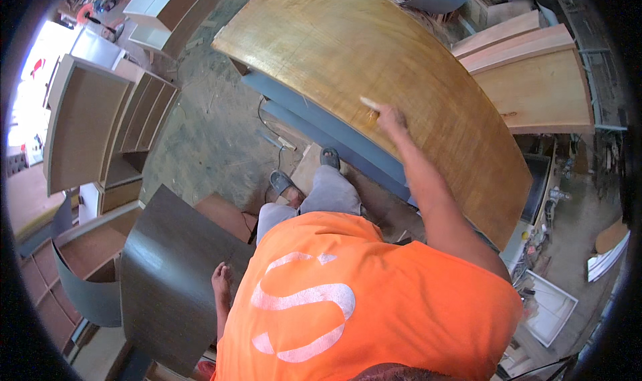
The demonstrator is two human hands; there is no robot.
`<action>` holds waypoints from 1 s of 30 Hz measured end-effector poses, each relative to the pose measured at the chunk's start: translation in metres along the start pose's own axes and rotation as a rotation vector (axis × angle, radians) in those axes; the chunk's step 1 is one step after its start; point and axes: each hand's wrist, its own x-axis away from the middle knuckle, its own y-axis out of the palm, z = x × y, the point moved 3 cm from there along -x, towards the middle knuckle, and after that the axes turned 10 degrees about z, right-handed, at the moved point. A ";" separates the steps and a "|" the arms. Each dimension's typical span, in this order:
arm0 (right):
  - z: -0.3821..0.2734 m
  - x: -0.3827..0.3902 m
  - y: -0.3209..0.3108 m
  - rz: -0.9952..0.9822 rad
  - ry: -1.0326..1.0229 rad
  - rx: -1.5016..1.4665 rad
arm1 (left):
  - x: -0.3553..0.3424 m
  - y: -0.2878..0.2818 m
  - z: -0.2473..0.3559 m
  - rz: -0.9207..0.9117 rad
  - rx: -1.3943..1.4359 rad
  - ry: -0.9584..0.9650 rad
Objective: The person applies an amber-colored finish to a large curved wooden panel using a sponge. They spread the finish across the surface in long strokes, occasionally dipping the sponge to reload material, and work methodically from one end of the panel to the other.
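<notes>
My right hand (391, 118) reaches out over a large wooden panel (435, 133) with a yellowish-brown, streaky finish. Its fingers are closed around a small pale, stick-like thing (368, 103) with a yellowish part beside it; blur hides what it is. The panel forms the top of a cabinet-like piece with blue-grey lower boards (321, 130). Down by my left side, my left hand (221, 278) hangs with its fingers loosely bent and apart, no object seen in it. It is nearest to a dark brown, glossy panel (177, 280).
A power cord (264, 117) lies on the floor near my feet. Unfinished cabinets (87, 127) stand at the left, a white drawer unit (157, 10) at the far left. Pale wooden boards (535, 90) are at the right, and a white tray (552, 307) at the lower right.
</notes>
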 end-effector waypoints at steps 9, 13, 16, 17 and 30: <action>-0.004 0.103 0.030 -0.332 0.088 -0.452 | -0.054 0.035 -0.085 -0.123 -0.125 0.063; 0.054 0.105 -0.011 -0.222 0.464 -1.337 | -0.055 0.072 -0.019 -0.163 -0.222 0.077; 0.122 0.088 -0.037 -0.026 0.557 -1.622 | -0.053 0.087 0.030 -0.150 -0.264 0.118; 0.156 0.078 -0.038 0.097 0.554 -1.497 | -0.049 0.090 0.044 -0.143 -0.272 0.127; 0.222 0.024 -0.026 0.159 0.538 -0.686 | 0.008 0.137 0.064 -0.034 -0.243 0.153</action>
